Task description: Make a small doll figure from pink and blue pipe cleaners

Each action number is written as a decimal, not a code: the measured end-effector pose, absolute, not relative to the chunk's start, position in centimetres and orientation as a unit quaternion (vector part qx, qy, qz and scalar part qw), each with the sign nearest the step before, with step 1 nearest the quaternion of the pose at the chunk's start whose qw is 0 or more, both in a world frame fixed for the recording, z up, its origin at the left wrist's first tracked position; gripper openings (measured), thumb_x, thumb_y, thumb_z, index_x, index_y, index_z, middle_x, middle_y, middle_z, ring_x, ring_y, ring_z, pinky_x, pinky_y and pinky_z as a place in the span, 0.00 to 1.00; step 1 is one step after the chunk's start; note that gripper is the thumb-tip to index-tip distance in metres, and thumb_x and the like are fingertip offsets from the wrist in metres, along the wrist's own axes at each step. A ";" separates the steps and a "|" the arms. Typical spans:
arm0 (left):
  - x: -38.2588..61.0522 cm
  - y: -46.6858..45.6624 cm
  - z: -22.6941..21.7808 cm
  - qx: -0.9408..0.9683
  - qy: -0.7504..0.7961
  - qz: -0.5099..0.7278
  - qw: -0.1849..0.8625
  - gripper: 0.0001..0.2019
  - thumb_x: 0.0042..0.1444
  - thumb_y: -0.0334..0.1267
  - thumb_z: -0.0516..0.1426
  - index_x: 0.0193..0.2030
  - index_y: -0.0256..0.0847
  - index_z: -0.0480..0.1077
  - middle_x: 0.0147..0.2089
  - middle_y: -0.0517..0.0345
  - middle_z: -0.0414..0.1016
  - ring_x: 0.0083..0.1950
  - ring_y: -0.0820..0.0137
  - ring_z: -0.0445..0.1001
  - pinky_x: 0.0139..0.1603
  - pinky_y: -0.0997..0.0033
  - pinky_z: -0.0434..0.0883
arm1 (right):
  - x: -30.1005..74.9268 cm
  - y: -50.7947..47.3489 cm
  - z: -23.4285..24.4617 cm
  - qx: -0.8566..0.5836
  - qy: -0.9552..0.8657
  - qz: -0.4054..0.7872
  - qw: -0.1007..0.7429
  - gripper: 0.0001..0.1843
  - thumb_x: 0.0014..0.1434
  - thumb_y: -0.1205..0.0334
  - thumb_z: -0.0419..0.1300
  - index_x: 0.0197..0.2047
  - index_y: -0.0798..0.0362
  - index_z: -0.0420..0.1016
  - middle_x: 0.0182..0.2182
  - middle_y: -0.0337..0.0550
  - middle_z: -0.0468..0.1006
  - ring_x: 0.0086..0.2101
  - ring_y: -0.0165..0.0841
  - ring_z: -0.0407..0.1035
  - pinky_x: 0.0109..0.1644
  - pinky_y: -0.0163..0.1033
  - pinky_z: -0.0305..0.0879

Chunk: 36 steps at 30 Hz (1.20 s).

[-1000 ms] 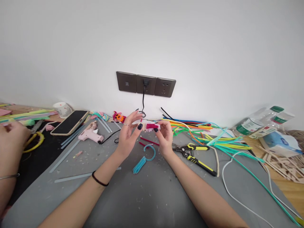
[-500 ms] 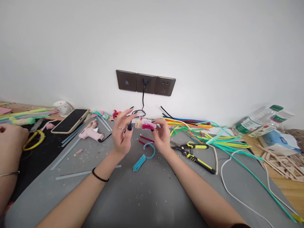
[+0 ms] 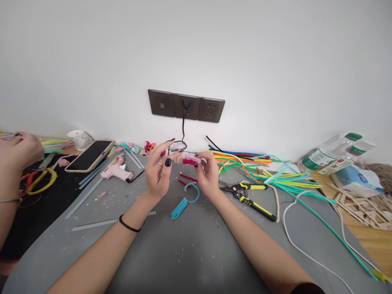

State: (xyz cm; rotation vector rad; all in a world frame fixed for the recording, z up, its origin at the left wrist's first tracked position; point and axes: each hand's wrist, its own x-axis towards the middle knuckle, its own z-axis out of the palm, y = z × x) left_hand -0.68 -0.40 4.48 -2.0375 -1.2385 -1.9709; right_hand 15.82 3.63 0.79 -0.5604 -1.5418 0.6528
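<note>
Above the grey mat I hold a small wound piece of pipe cleaner, cream at its left end and pink at its right. My left hand pinches the cream end between thumb and fingers, the other fingers fanned out. My right hand grips the pink end with curled fingers. Below the hands lie a bent blue pipe cleaner and short red pieces.
Yellow-handled pliers lie right of my hands beside a heap of coloured pipe cleaners. A pink glue gun, phone and glue sticks are on the left. Another person's hand works at far left. Bottles stand at right.
My hands with the wound piece have drifted slightly left and up. The other person's hand at far left has risen and now holds something thin.
</note>
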 end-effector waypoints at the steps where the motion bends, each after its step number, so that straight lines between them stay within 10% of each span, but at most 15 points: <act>1: -0.7 -0.4 4.5 -0.661 -0.401 -0.633 0.023 0.23 0.73 0.48 0.45 0.47 0.46 0.81 0.61 0.51 0.76 0.63 0.58 0.73 0.67 0.50 0.67 | 15.8 3.6 0.8 -0.244 -0.674 0.285 0.636 0.07 0.68 0.61 0.56 0.49 0.45 0.69 0.46 0.46 0.72 0.47 0.38 0.68 0.50 0.45 0.70; 10: -0.8 1.0 3.9 -0.535 -0.434 -0.720 -0.085 0.12 0.62 0.46 0.62 0.47 0.44 0.76 0.51 0.50 0.77 0.59 0.60 0.75 0.61 0.57 0.73 | 15.8 3.9 0.7 -0.262 -0.660 0.299 0.638 0.07 0.66 0.62 0.58 0.48 0.47 0.70 0.44 0.45 0.71 0.45 0.37 0.68 0.49 0.43 0.70; 16: -1.8 2.6 2.9 -0.410 -0.391 -0.718 -0.405 0.20 0.64 0.55 0.52 0.42 0.42 0.77 0.54 0.44 0.81 0.63 0.55 0.75 0.59 0.54 0.74 | 15.9 4.8 0.7 -0.352 -0.565 0.333 0.667 0.08 0.63 0.59 0.61 0.45 0.50 0.69 0.42 0.44 0.73 0.44 0.34 0.69 0.48 0.40 0.70; 27: -2.1 3.0 3.1 -0.250 -0.357 -0.715 -0.546 0.13 0.57 0.47 0.61 0.40 0.40 0.81 0.50 0.48 0.83 0.60 0.61 0.76 0.56 0.66 0.74 | 16.6 6.6 -0.5 -0.394 -0.448 0.407 0.691 0.17 0.55 0.54 0.67 0.43 0.50 0.68 0.38 0.40 0.74 0.41 0.34 0.71 0.51 0.42 0.70; 36: -1.2 2.9 3.7 -0.219 -0.333 -0.738 -0.544 0.22 0.27 0.39 0.80 0.30 0.40 0.80 0.34 0.59 0.82 0.40 0.73 0.79 0.39 0.77 0.72 | 16.3 6.7 -0.4 -0.357 -0.415 0.445 0.709 0.19 0.52 0.53 0.70 0.41 0.49 0.69 0.37 0.38 0.75 0.39 0.33 0.72 0.51 0.44 0.74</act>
